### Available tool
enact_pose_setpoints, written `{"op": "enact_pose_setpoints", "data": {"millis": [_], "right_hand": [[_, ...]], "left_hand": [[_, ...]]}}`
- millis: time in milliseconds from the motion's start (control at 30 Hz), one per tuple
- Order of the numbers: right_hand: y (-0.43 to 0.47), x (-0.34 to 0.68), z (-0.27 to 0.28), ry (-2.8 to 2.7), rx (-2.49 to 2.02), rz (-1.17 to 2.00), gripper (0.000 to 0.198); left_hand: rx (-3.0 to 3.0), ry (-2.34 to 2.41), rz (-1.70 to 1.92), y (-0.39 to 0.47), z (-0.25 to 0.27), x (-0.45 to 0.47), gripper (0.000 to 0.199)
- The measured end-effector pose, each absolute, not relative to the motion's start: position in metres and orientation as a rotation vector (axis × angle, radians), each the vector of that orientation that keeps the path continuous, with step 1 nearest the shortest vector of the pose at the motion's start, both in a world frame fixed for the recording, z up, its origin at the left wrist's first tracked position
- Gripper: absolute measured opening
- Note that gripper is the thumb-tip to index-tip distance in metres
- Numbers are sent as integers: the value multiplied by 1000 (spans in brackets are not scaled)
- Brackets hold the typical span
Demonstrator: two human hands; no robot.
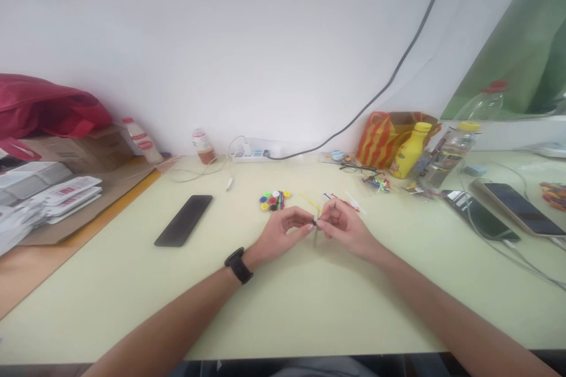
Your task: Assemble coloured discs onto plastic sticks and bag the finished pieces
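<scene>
My left hand (287, 228) and my right hand (342, 225) meet above the middle of the table, with thumbs and fingertips pinched together. Between the fingertips is a small black piece (315, 223), mostly covered, so its kind cannot be made out. Just beyond my left hand lies a cluster of small round coloured discs (264, 207) in yellow, green, blue, white, red and black, beside some thin coloured sticks (280, 199). A yellow stick (309, 199) lies past the fingertips. Thin blue, red and white strips (352, 202) lie behind my right hand.
A black phone (183, 221) lies to the left; two more phones (480, 216) with cables are at right. At the back stand a power strip (254, 156), bottles (410, 151) and a striped bag (374, 140). Glasses (354, 168) lie before the bag. Boxes (95, 150) crowd the left.
</scene>
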State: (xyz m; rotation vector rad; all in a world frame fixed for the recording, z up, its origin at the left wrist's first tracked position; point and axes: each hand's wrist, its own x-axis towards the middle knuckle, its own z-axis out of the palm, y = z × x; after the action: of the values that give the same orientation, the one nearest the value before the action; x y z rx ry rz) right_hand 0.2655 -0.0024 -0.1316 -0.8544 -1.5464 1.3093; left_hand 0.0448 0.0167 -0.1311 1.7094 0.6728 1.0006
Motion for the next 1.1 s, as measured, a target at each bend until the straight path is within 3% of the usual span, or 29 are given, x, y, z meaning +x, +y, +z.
{"op": "enact_pose_setpoints", "data": {"millis": [333,567,700,767,833,1000,1100], "right_hand": [[-5,269,-129,-1626,-923,1115,34],[-6,269,-133,-1622,-955,953,75],[-3,272,-133,-1641,-985,1077,35],[-1,275,-130,-1725,-967,1196,61],[0,277,-127,-1748,-928,1255,70],[-1,273,-124,-1579,-885,1295,43],[-3,268,-125,-1540,-864,1310,38]], "left_hand": [[1686,677,1036,20,-134,47,26],[1625,710,1029,20,-133,46,28],[1612,712,1046,20,-131,47,30],[1607,720,1060,19,-130,48,30],[1603,722,1068,19,-130,48,30],[1616,704,1051,20,-131,47,28],[1625,698,1042,19,-131,47,28]]}}
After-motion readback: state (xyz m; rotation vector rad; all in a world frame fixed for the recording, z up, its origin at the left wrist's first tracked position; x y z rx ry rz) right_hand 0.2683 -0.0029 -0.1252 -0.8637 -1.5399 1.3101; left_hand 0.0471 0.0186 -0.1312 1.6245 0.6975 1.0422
